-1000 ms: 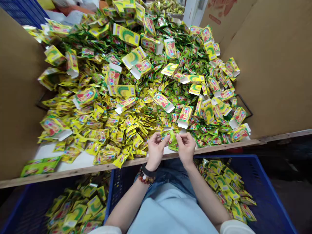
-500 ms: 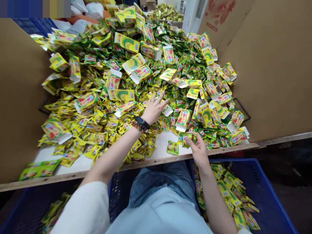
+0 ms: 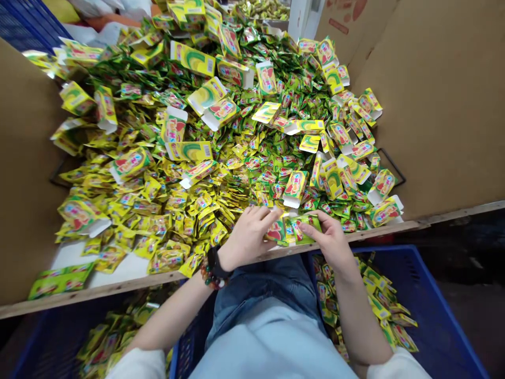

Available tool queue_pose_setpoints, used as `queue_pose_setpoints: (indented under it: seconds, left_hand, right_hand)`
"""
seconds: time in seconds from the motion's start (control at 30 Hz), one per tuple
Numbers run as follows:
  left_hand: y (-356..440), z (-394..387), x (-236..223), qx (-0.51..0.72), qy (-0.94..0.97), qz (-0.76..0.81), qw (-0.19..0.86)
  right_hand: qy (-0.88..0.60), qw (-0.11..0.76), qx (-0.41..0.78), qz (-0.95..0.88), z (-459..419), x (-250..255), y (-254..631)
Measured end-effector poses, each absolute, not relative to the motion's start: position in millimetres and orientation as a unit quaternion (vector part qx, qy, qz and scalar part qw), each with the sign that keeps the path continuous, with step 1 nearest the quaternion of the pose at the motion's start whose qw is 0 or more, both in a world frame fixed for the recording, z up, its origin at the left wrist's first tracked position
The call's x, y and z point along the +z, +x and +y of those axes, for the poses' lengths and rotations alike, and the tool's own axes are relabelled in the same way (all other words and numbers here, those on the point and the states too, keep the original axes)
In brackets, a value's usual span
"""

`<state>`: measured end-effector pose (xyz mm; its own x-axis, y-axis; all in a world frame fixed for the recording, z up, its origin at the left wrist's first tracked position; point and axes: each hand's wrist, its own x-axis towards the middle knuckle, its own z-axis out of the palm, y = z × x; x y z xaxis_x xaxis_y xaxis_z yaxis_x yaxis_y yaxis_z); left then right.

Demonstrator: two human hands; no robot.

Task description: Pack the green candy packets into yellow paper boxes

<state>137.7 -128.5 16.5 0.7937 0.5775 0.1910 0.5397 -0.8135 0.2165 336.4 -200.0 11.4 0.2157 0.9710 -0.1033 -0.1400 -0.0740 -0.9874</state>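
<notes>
At the front edge of the table, my left hand [image 3: 250, 234] is closed around a small printed carton [image 3: 275, 231] with a watermelon picture; the fingers cover part of it. Close beside it, my right hand [image 3: 329, 237] pinches green candy sachets [image 3: 302, 229] between thumb and fingers, and I cannot tell how many. The carton and the sachets almost meet, end to end. Just beyond them lies another carton [image 3: 295, 188] with a white open flap. A large heap of yellow sachets [image 3: 205, 202] and green sachets [image 3: 272, 158] spreads over the table, with several open cartons on top.
Cardboard walls [image 3: 442, 116] flank the heap on both sides. Under the table edge [image 3: 130, 284], a blue crate [image 3: 442, 316] on the right and another blue crate [image 3: 47, 337] on the left hold filled packs. A flat green strip [image 3: 61, 280] lies at the front left.
My left hand has come back from the heap toward my right hand, now with a carton in it. My right hand stays near the edge with its sachets; the view has shifted slightly.
</notes>
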Motion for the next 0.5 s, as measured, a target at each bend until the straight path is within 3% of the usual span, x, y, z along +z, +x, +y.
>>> queue_pose_setpoints:
  seconds: [0.13,0.37,0.5]
  left_hand:
    - [132.9,-151.1,2.3,0.15,0.93,0.304,0.144]
    - [136.5,-174.0,-27.6,0.297,0.848,0.331,0.287]
    - [146.7,-186.5,-48.9,0.379,0.798,0.347,0.315]
  right_hand:
    - [-0.581,0.522,0.446,-0.436,-205.4,15.0,324.4]
    - [-0.659,0.517,0.126,-0.531,-227.3,-1.6,286.2]
    - [-0.643,0.461,-0.005,-0.611,-230.7,-11.2,277.7]
